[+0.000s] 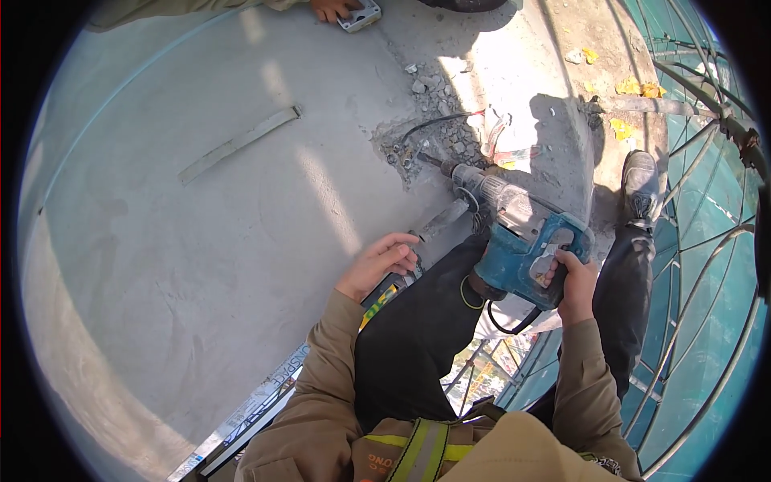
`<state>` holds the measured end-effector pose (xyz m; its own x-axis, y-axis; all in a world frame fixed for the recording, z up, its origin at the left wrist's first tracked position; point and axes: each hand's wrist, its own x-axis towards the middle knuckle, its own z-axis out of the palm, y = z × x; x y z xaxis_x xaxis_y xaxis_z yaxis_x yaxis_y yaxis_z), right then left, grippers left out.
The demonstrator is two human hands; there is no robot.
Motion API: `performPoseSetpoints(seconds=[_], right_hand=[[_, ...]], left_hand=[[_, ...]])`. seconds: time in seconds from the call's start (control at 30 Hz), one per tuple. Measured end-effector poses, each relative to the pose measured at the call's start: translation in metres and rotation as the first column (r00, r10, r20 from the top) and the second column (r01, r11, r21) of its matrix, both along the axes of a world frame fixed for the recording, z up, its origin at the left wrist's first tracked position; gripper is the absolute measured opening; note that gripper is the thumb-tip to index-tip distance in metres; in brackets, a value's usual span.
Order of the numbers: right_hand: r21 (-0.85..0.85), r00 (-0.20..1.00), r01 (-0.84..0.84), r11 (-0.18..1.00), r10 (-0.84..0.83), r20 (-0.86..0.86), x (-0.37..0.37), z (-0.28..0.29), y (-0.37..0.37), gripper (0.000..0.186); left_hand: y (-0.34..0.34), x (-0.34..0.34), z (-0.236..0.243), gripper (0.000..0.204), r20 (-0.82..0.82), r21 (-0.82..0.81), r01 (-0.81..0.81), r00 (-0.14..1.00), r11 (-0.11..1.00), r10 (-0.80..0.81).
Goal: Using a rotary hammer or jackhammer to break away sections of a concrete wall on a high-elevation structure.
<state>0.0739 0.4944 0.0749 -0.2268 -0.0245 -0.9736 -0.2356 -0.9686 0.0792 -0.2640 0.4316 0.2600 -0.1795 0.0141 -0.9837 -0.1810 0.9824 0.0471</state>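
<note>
A blue and grey rotary hammer (514, 261) lies across the middle right, over my bent leg. My right hand (574, 285) is wrapped round its rear handle. The bit (428, 159) points up and left to a rough chipped hollow (393, 145) in the grey concrete; whether its tip touches is hard to tell. A dusty side handle (446, 219) sticks out from the tool's front toward my left hand (381, 263). That hand has loosely bent, parted fingers and holds nothing, just short of the side handle's end. A black cable (434, 122) curves out of the hollow.
Broken rubble (438, 92) lies beyond the hollow. A flat strip (241, 145) rests on the concrete. At the top, another person's hand (331, 10) touches a grey box (359, 16). Scaffold pipes (695, 104) and green netting (723, 321) line the right side, beside my shoe (640, 181).
</note>
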Motion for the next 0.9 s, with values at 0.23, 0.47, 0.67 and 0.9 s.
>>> performPoseSetpoints(seconds=[0.23,0.47,0.67,0.9], right_hand=[[0.003,1.0,0.005,1.0,-0.005,-0.007,0.0,0.0,-0.001,0.007],[0.0,1.0,-0.005,1.0,0.005,-0.017,0.0,0.0,0.002,0.008],[0.0,1.0,-0.012,1.0,0.012,-0.026,0.002,-0.001,0.003,0.009],[-0.085,0.995,0.023,0.996,-0.031,-0.094,0.006,-0.001,0.001,0.008]], left_hand=[[0.001,-0.001,-0.001,0.04,-0.013,-0.038,0.041,0.999,0.998,-0.041],[0.002,-0.002,-0.002,0.041,-0.007,-0.042,0.035,0.999,0.999,-0.035],[-0.002,0.0,-0.008,0.045,-0.079,-0.075,0.075,0.994,0.994,-0.081],[-0.002,-0.003,-0.029,0.063,-0.212,-0.059,0.197,0.955,0.979,-0.205]])
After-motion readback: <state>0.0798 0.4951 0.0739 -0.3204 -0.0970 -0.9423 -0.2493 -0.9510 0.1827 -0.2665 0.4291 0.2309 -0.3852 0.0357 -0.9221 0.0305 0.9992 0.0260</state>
